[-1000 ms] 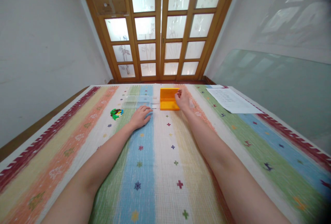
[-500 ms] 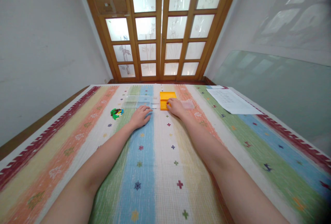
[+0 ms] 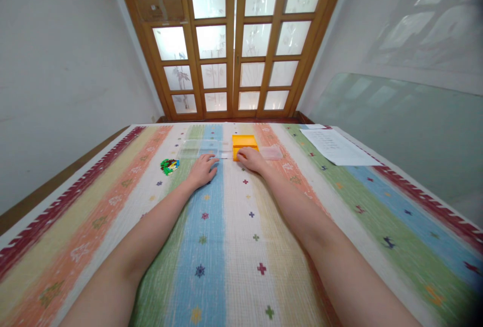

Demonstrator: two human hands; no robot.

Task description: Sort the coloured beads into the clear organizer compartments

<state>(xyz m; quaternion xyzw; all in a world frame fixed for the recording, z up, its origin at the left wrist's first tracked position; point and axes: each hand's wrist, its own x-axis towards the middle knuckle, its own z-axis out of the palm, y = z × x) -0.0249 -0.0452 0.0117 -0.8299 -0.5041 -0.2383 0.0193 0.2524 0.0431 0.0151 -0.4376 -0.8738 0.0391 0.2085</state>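
Observation:
An orange plastic box [image 3: 243, 142] lies far out on the striped cloth. My right hand [image 3: 252, 159] rests on its near edge, fingers curled loosely over it. A clear plastic tray [image 3: 198, 147] lies left of the box. My left hand [image 3: 204, 168] lies flat on the cloth just in front of that tray, fingers apart and touching its near edge. A second clear lid or tray [image 3: 272, 152] sits right of the orange box. A small heap of coloured bricks [image 3: 169, 166] lies to the left of my left hand.
A printed sheet of paper [image 3: 335, 146] lies at the far right of the table. A large glass pane [image 3: 407, 126] leans against the right wall. Wooden glazed doors [image 3: 234, 45] stand behind the table's far edge.
My right hand has slid from the right side of the orange box to its near left edge. The box now shows smaller and flatter. My left hand has stayed put.

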